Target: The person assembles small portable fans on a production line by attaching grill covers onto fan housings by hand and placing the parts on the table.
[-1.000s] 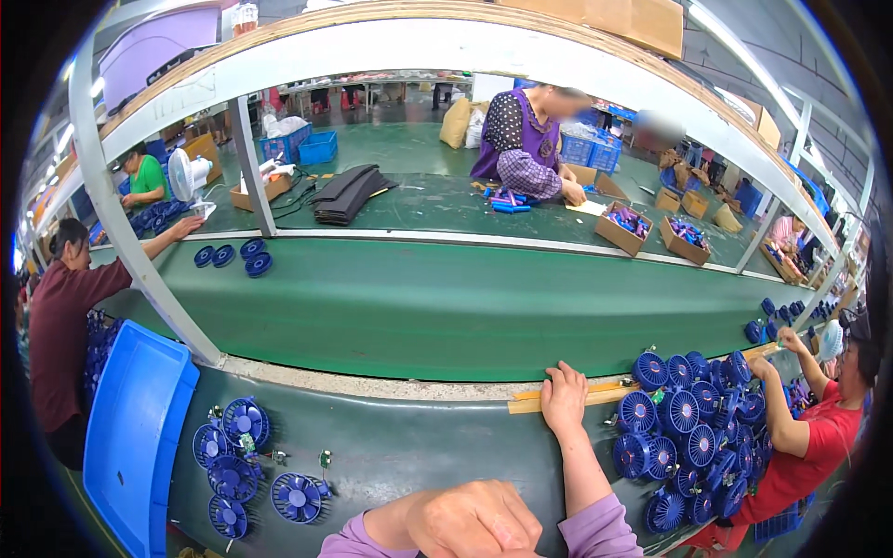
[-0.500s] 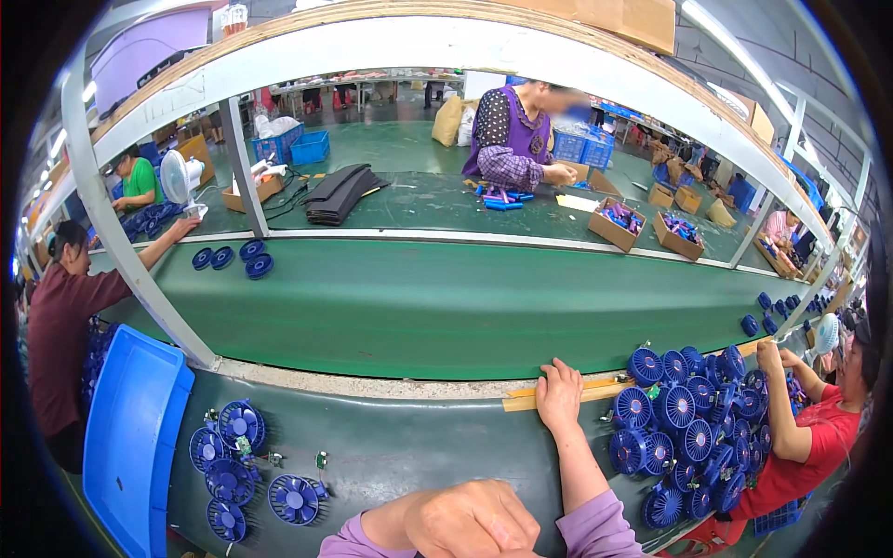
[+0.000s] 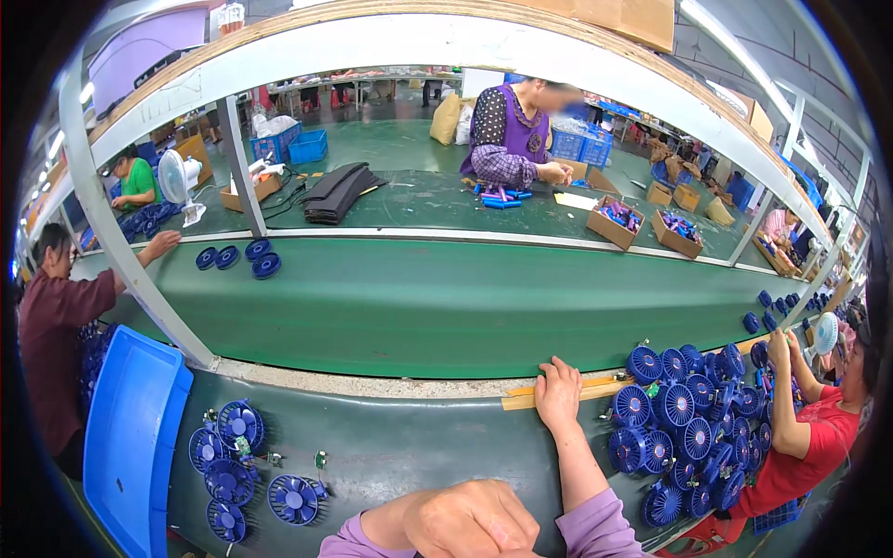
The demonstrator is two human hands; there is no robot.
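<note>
Green workbench, blue fan heap right of spread right hand, left hand fisted.

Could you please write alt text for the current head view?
A person's right hand rests over a yellowish strip at the edge of a dark green workbench, the left hand curled close to the camera. Some blue fan heads lie at left, many more at right; beyond lies a green belt, with co-workers around.

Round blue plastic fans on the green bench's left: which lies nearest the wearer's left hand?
The lone round blue plastic fan, rightmost in that group; the others cluster together farther left.
</note>
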